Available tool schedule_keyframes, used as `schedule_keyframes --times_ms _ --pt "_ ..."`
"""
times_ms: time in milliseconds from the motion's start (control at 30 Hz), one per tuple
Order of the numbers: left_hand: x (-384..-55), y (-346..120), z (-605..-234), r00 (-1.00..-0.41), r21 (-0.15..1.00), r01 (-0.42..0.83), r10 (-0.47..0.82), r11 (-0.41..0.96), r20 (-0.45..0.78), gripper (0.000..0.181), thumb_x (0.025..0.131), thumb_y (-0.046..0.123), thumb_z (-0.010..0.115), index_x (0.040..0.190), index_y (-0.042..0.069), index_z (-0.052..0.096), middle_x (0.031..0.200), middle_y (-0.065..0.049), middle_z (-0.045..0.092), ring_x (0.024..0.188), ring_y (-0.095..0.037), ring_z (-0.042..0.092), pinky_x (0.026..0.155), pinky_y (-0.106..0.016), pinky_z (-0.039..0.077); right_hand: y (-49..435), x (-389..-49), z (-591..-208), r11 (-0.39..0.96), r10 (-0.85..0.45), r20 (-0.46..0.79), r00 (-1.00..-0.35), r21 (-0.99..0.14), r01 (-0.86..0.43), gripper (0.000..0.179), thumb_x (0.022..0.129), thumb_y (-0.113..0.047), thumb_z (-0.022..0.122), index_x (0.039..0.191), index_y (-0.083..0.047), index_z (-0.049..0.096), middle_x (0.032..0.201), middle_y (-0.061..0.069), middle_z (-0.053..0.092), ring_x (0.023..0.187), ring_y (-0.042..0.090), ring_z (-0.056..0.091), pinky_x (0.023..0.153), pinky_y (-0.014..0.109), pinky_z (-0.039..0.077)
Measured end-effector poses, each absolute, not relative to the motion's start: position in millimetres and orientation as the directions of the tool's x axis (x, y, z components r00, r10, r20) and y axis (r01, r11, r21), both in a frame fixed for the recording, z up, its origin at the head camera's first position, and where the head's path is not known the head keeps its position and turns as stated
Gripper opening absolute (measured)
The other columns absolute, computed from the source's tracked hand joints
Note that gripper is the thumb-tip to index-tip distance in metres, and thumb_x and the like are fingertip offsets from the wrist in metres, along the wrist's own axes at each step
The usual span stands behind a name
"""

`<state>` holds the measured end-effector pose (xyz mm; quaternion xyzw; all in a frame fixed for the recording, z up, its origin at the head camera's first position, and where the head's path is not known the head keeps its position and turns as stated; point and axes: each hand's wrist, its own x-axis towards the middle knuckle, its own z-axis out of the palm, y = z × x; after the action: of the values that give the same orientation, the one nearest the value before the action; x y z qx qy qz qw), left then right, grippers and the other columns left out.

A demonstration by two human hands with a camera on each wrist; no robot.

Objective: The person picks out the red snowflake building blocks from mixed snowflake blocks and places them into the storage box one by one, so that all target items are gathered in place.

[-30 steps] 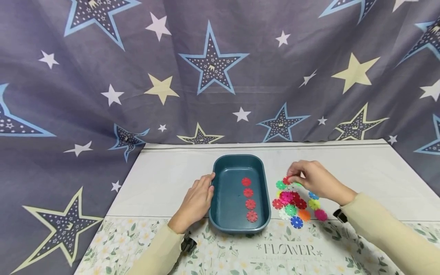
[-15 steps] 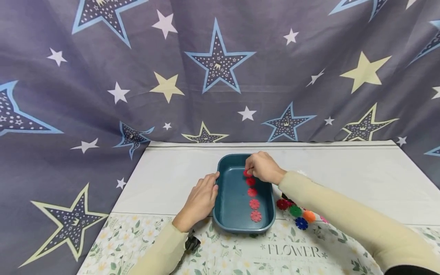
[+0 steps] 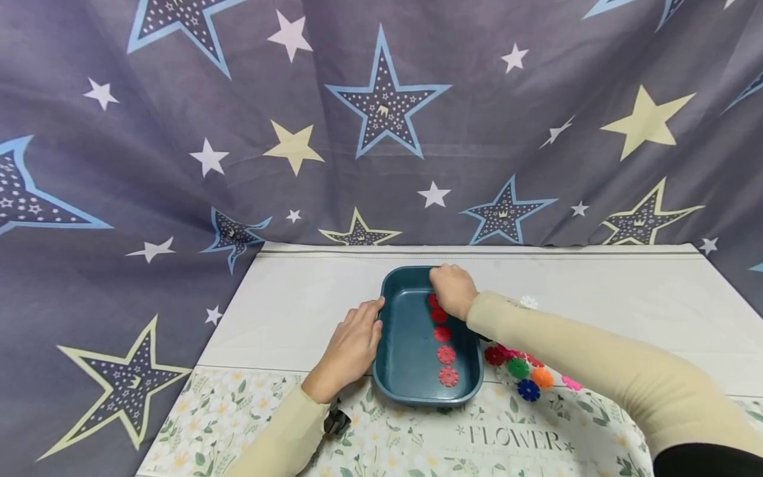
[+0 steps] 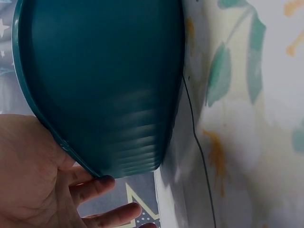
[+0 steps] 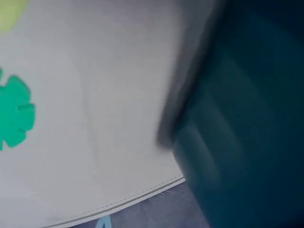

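Five red discs (image 3: 442,333), flower-shaped with notched edges, lie flat inside the blue-green tray (image 3: 428,401). They form a row along the tray's right half, from its near end to its far end; the farthest is partly covered by the right hand (image 3: 454,291). That hand is over the tray's far right corner, back of the hand up, fingertips hidden. Whether its grip holds anything, cannot tell; the right wrist view gives only a blurred tray wall there.

Left hand (image 3: 352,344) lies against the tray's left side, palm at the rim, fingers extended along the outside: grip released, touching only.

Right of the tray, a loose cluster on the worktop (image 3: 322,278): a dark red disc (image 3: 494,356) nearest the tray, then a green disc (image 3: 518,368), an orange disc (image 3: 542,378), a blue disc (image 3: 528,390) toward the near side, and a pink disc (image 3: 571,383) farthest out. The right sleeve (image 3: 578,361) crosses above, hiding part of the cluster. Beyond the sleeve, a white disc (image 3: 528,302), also right of the tray.

Left sleeve (image 3: 280,434) comes in from the tray's near left. Printed lettering, "FLOWER" (image 3: 515,437), nearer than the tray and rightward. Behind the tray, a grey-purple curtain (image 3: 334,192) with stars.
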<state>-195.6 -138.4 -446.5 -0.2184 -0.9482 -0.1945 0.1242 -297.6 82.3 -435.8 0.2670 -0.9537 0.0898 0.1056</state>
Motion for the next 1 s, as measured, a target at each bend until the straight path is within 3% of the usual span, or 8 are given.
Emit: schedule_keyframes --times_ms 200,333,500,733,900,1000 --pt "-196 -137 -446 -0.878 0.320 0.457 0.363 0.830 0.313 0.040 0.100 0.015 0.046 0.139 0.004 0.045 0.131 -0.009 0.049 0.105 -0.031 0.051 0.075 -0.048 0.045 91 -292 -425 0.782 -0.513 0.298 -0.805 -0.223 -0.582 0.025 0.073 0.012 0.057 0.058 -0.009 0.058 0.057 0.003 0.056 0.055 0.021 0.055 0.054 0.035 0.048" --pt "-195 -137 -447 -0.880 0.324 0.456 0.364 0.829 0.306 0.040 0.100 0.015 0.046 0.139 0.004 0.044 0.131 -0.009 0.049 0.105 -0.031 0.051 0.076 -0.049 0.045 111 -275 -407 0.677 -0.538 0.384 -0.750 -0.334 -0.656 0.016 0.076 0.008 0.067 0.073 -0.007 0.069 0.070 0.000 0.065 0.063 0.012 0.059 0.062 0.031 0.051" --pt "-196 -138 -446 -0.880 0.328 0.457 0.367 0.827 0.300 0.041 0.101 0.015 0.045 0.139 0.003 0.044 0.131 -0.009 0.049 0.107 -0.031 0.050 0.076 -0.049 0.044 150 -236 -400 0.675 -0.492 0.455 -0.742 -0.339 -0.655 0.009 0.078 -0.001 0.075 0.081 -0.008 0.071 0.076 -0.002 0.065 0.069 0.011 0.060 0.064 0.031 0.051" --pt "-196 -138 -444 -0.879 0.344 0.460 0.367 0.818 0.304 0.041 0.100 0.013 0.046 0.139 0.003 0.044 0.131 -0.010 0.048 0.107 -0.031 0.050 0.077 -0.049 0.044 204 -202 -433 0.735 -0.543 0.284 -0.790 -0.296 -0.611 0.019 0.073 -0.004 0.080 0.090 -0.009 0.072 0.080 -0.002 0.060 0.073 0.016 0.053 0.066 0.033 0.049" --pt "-196 -137 -446 -0.877 0.344 0.465 0.369 0.816 0.308 0.041 0.100 0.013 0.046 0.139 0.003 0.044 0.131 -0.010 0.049 0.106 -0.032 0.050 0.077 -0.049 0.044 220 -199 -454 0.739 -0.567 0.192 -0.801 -0.310 -0.598 0.022 0.079 -0.016 0.078 0.099 -0.009 0.071 0.079 -0.003 0.047 0.069 0.010 0.040 0.061 0.026 0.039" --pt "-197 -136 -447 -0.881 0.347 0.457 0.363 0.819 0.303 0.041 0.100 0.014 0.046 0.140 0.003 0.044 0.132 -0.010 0.049 0.107 -0.032 0.050 0.078 -0.050 0.044 223 -200 -458 0.751 -0.553 0.177 -0.814 -0.318 -0.579 0.021 0.080 -0.015 0.077 0.097 -0.008 0.067 0.082 -0.002 0.046 0.072 0.012 0.041 0.064 0.028 0.041"
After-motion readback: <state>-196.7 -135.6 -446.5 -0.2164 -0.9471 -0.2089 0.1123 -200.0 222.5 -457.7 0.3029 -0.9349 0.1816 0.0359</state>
